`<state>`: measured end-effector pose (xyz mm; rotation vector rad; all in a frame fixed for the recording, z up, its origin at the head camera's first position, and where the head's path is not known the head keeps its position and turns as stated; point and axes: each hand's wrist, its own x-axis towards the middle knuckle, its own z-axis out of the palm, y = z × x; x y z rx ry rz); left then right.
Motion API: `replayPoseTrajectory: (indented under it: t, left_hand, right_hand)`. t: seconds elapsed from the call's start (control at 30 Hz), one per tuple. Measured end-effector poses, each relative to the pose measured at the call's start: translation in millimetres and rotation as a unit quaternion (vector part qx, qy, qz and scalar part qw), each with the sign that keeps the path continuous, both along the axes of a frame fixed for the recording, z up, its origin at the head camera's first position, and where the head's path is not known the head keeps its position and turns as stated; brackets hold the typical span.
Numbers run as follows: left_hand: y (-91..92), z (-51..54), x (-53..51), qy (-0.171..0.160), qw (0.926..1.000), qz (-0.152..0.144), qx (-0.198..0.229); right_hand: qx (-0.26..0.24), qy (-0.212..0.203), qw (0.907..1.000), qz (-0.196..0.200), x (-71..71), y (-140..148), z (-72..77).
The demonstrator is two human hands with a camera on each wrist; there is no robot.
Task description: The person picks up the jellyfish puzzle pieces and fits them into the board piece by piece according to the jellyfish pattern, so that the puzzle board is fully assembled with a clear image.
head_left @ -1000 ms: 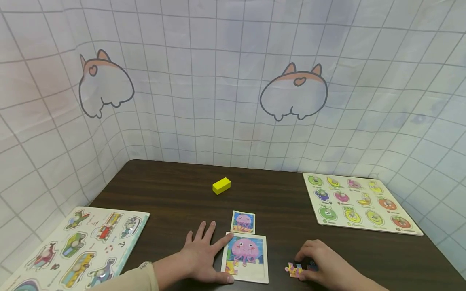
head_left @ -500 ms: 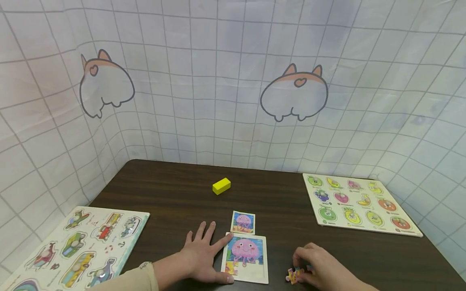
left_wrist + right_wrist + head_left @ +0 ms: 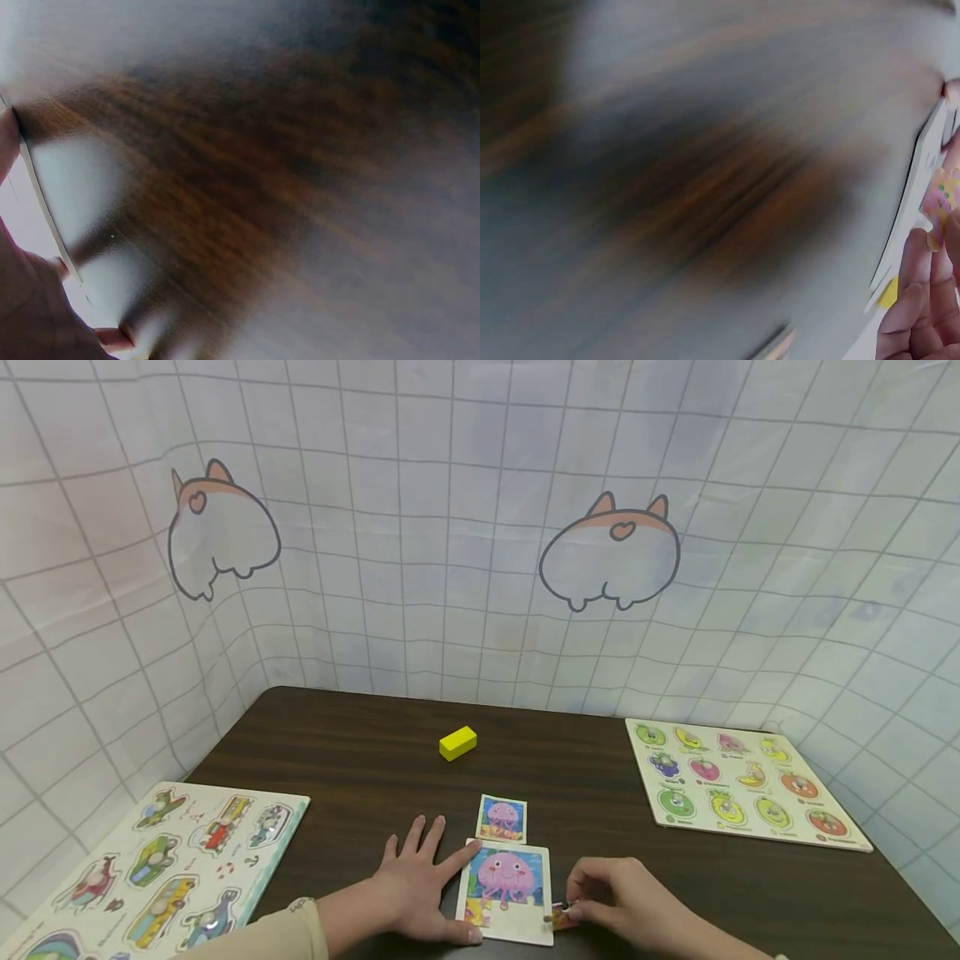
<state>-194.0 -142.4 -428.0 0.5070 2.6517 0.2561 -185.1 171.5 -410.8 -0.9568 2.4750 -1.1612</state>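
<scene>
A shallow white puzzle tray (image 3: 504, 937) lies on the dark table, its upper part filled with a pink jellyfish picture. Its lower right part shows bare white; yellow pieces fill the lower left. My left hand (image 3: 416, 889) spreads its fingers flat at the tray's left side, index finger and thumb touching its edge. Between thumb and fingers my right hand (image 3: 626, 902) pinches a pink and yellow jigsaw piece (image 3: 562, 917) by the tray's right edge. In the right wrist view the jigsaw piece (image 3: 939, 199) shows green dots. Its far side is hidden by the fingers.
Behind the tray lies a small jellyfish picture card (image 3: 502, 818). A yellow block (image 3: 458, 743) sits farther back. On the left is a vehicle peg board (image 3: 168, 868), and a fruit peg board (image 3: 742, 785) lies at the right. A grid-patterned cloth (image 3: 450, 527) rises behind the table.
My right hand has moved left from the open table to the tray's right edge, carrying the jigsaw piece. The left hand and the tray have stayed in place.
</scene>
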Motion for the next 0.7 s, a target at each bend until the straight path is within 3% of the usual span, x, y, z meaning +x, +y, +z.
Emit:
replayPoseTrajectory:
  t: [0.17, 0.43, 0.7]
  left_hand:
    - [-1.0, -1.9, -0.2, 0.006, 1.0, 0.0, 0.006]
    - [-1.9, -8.9, -3.4, 0.013, 0.9998, 0.0, 0.016]
    - [-4.1, -13.1, -4.2, 0.012, 0.9996, -0.001, 0.023]
  right_hand:
    - [0.004, -0.047, 0.9987, -0.019, -1.9, -28.7, 0.9]
    - [0.008, -0.085, 0.9952, -0.047, -6.7, -57.0, 1.6]
    - [0.009, -0.084, 0.9952, -0.049, -7.3, -67.0, -2.3]
